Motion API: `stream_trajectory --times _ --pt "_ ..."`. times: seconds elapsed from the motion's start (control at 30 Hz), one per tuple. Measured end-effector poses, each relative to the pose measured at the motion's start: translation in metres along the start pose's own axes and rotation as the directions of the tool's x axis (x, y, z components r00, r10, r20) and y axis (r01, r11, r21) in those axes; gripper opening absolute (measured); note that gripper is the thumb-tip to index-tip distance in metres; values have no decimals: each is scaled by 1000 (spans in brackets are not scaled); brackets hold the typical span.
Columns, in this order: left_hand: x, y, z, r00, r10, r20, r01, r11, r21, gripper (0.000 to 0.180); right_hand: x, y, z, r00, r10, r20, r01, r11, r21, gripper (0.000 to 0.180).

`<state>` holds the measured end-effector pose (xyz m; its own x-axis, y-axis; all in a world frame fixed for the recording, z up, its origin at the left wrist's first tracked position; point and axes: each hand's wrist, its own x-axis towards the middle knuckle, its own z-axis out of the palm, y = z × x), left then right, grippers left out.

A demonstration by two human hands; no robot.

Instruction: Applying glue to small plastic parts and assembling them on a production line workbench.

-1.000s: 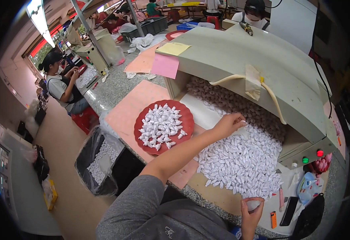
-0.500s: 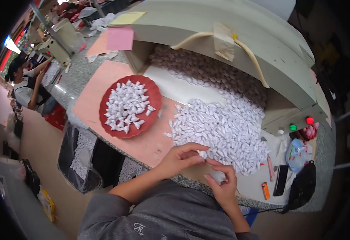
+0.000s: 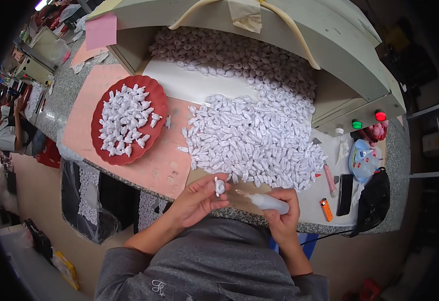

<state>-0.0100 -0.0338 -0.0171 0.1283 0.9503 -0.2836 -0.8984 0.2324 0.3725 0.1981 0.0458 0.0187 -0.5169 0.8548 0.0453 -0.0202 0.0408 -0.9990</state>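
Note:
Between the thumb and fingers of my left hand (image 3: 198, 201) is a small white plastic figure (image 3: 220, 186) with a round part on top. My right hand (image 3: 284, 214) is wrapped round a translucent white squeeze bottle (image 3: 268, 202), lying nearly level. Its thin nozzle points left toward the figure, with a gap between them. Just beyond both hands spreads a large pile of white plastic pieces (image 3: 254, 140). To the left, a scalloped red plate (image 3: 160, 103) holds many small white figures (image 3: 125, 118), and one lies just off its right rim.
A grey hooded cabinet (image 3: 325, 37) arches over a heap of rounded pieces (image 3: 234, 57). At right lie an orange lighter (image 3: 326, 209), a black phone (image 3: 345, 194), a pink cutter (image 3: 330, 181) and a black bag (image 3: 372, 203). Lined bins (image 3: 81, 200) stand below left. Another person (image 3: 13, 125) sits far left.
My hands, close together at the figure before, are now apart. The bottle has turned in my right hand so its nozzle shows, facing left. The whole view has shifted.

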Motion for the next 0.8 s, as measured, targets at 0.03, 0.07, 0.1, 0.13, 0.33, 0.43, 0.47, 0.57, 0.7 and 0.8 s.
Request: stream_trajectory --times 0.03,0.07,0.1,0.13,0.33,0.43,0.47,0.57,0.7,0.8 --pt "0 -2 -2 1000 -28 2 28 997 -67 36 3 0 1 995 -94 -30 95 995 5 32" --pt "-1 -3 -2 999 -32 -1 32 997 -69 36 6 0 2 980 -188 -61 189 982 7 32" --pt "-1 -3 -1 998 -54 -16 52 993 -102 36 7 0 3 981 -183 -64 184 983 6 32" --pt "-2 -4 0 997 -75 -31 70 988 -135 35 9 0 3 961 -270 -65 263 960 -96 34" --pt "-2 -3 2 993 -92 -75 81 986 -147 36 9 -5 7 913 -406 29 387 842 -376 33" --pt "-1 -3 3 993 -88 -80 77 988 -131 35 10 -5 8 907 -418 43 401 829 -391 31" --pt "-1 -3 3 993 -89 -80 78 988 -132 35 11 -5 8 903 -426 52 410 821 -397 31" --pt "-2 -3 3 993 -86 -82 75 989 -126 36 11 -6 10 906 -420 59 405 818 -408 30" --pt "-2 -3 4 994 -77 -82 69 992 -103 36 12 -7 10 911 -406 68 397 823 -407 31" --pt "-2 -3 7 992 -78 -100 69 994 -90 35 12 -5 11 905 -420 71 409 810 -421 31"
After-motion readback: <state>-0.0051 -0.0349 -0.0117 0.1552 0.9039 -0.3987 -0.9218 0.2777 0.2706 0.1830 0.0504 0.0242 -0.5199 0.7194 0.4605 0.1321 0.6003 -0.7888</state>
